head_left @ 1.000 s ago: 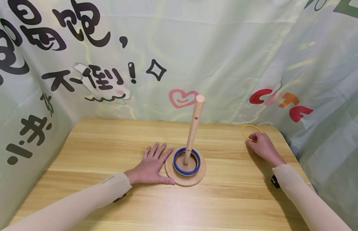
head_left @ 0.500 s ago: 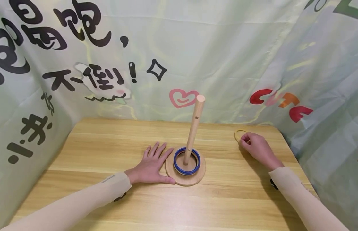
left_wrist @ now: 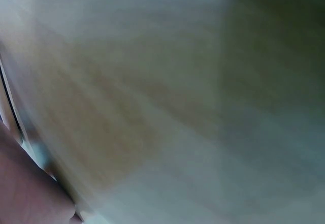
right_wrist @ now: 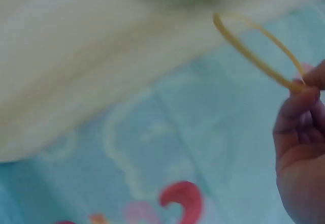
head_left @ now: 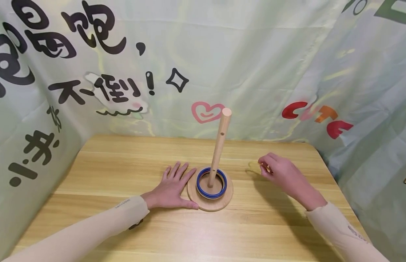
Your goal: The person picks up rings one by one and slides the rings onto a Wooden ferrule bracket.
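Observation:
A tall wooden peg (head_left: 220,145) rises from a round wooden base (head_left: 225,202) on the table. Blue rings (head_left: 199,190) lie stacked around the foot of the peg. My left hand (head_left: 171,189) is spread flat beside the base, its thumb and index fingertip touching the left rim. On the right, my right hand (head_left: 285,176) pinches a thin yellow ring (right_wrist: 254,57) between thumb and fingers, above the table and apart from the peg. In the head view the ring is faint and blurred. The left wrist view is mostly blurred, with part of the left hand (left_wrist: 30,183) in its corner.
The wood-grain table (head_left: 124,160) has rounded back corners. A printed cloth curtain (head_left: 255,72) hangs close behind it and along both sides. The upright peg stands between my two hands.
My right hand has moved left from the back right of the table, bringing the yellow ring nearer the peg. The ring has tilted. My left hand and the base have stayed put.

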`<state>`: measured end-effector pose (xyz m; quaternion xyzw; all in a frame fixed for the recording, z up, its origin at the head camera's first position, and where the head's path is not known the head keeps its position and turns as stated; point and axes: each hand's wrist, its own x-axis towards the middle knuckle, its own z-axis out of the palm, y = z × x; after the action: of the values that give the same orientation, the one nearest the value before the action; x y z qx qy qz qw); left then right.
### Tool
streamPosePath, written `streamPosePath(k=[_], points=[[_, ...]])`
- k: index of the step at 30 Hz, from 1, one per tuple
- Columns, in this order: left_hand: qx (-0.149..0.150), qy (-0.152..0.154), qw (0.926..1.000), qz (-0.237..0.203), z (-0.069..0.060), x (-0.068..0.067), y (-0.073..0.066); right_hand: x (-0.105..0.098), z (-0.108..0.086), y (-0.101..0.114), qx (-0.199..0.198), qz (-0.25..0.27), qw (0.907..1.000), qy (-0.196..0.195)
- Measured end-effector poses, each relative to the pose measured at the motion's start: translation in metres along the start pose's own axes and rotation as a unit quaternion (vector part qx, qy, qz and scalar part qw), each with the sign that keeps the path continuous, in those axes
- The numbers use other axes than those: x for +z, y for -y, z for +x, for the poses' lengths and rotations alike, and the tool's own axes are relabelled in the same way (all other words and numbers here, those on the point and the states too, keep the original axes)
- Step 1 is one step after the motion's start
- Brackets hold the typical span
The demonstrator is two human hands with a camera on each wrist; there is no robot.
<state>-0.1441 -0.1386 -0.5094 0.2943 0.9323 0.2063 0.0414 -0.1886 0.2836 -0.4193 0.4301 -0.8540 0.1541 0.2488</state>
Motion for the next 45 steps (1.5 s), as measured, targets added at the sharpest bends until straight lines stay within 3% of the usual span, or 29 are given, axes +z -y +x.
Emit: streamPosePath(k=[10,13,16,18,23,26,32,35,39,45], points=[[-0.009,0.017,0.9998,0.009,0.001,-0.005,-0.004,-0.037,0.024,0.04,-0.046,0.087,0.9951,0.014],[-0.006,0.014,0.9998,0.015,0.0,-0.007,-0.005,-0.048,0.031,0.051,-0.013,0.154,0.9875,0.029],[-0.005,0.013,0.9998,0.016,0.0,-0.006,-0.005,-0.058,0.04,0.063,0.036,0.225,0.9734,0.025],[-0.003,0.009,0.9998,0.014,0.0,-0.005,-0.005,-0.062,0.048,0.07,0.058,0.26,0.964,0.002],[-0.003,0.006,0.9999,0.013,0.001,-0.001,-0.003,-0.069,0.073,0.08,0.061,0.305,0.946,-0.09],[-0.005,0.007,0.9999,0.013,0.002,-0.002,-0.004,-0.076,0.089,0.086,0.083,0.327,0.9313,-0.137],[0.002,0.001,1.0,0.003,0.0,-0.006,-0.006,-0.085,0.119,0.099,0.133,0.346,0.9095,-0.187],[-0.006,0.005,0.9999,0.01,-0.002,-0.006,-0.005,-0.085,0.133,0.102,0.153,0.347,0.907,-0.183],[-0.012,0.008,0.9998,0.015,-0.003,-0.007,-0.003,-0.08,0.143,0.104,0.181,0.332,0.9117,-0.159],[-0.004,0.006,0.9999,0.012,0.0,-0.006,-0.004,-0.063,0.135,0.098,0.217,0.321,0.9163,-0.1]])
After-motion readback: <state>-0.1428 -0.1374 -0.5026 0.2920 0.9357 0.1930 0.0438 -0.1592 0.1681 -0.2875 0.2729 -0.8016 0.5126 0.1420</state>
